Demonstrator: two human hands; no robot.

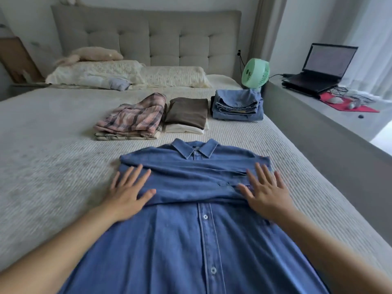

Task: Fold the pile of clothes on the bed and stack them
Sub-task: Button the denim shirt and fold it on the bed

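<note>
- Blue denim button-up shirt [191, 230] spread face up on the cream ribbed bedspread [53, 155], collar far, sleeves folded across the chest.
- Left hand [127, 196] and right hand [267, 196] flat on the folded sleeves, fingers [135, 172] straight, spread wide, gripping nothing.
- Beyond the collar: folded plaid stack [131, 119], brown-and-cream stack [186, 115], folded jeans [237, 105].
- Mint green fan [255, 73] behind the jeans; black laptop [322, 66] on the grey desk [307, 107].

- Bed [53, 149], ribbed pale cover.
- Blue shirt [191, 240] flat at the near end.
- Beyond it, side by side: plaid stack [131, 119], brown stack [186, 114], denim stack [237, 105].
- Pillows [127, 74] at the headboard.
</note>
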